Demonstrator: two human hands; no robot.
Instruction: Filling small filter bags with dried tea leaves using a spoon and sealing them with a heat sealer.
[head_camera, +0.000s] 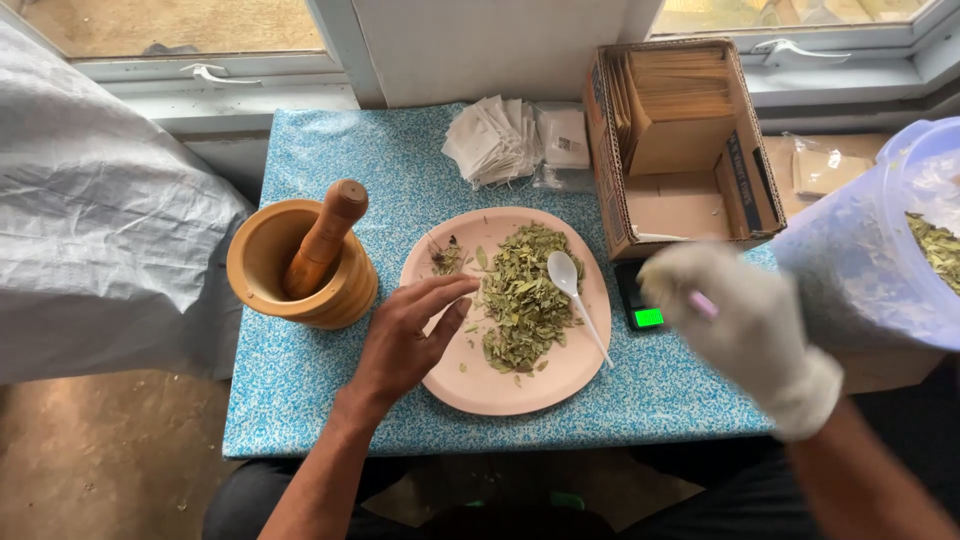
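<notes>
Right, two hands over one small blue-speckled table (320, 400). Bare left hand (405, 335) lies flat with fingers spread and loose, fingertips on the rim of the single pink plate (480, 385), holding nothing. On that plate sits one heap of dried green leaves (522, 295), a smaller dark clump (446, 258) off near the far rim, and one white plastic spoon (572, 290) with its bowl against the heap and its handle pointing toward the near right. The right hand (745, 325), in a white glove and blurred, is up by one clear plastic container (880, 250) with leaves inside; something small and pink shows at the fingers, and I cannot tell how the grip is set. Left of the plate stands one wooden mortar (300, 265) with one pestle (325, 235) leaning in it. Behind: one pile of white paper sachets (495, 140), one cardboard box (680, 205) of brown envelopes, one small scale (645, 305) with a green display.
</notes>
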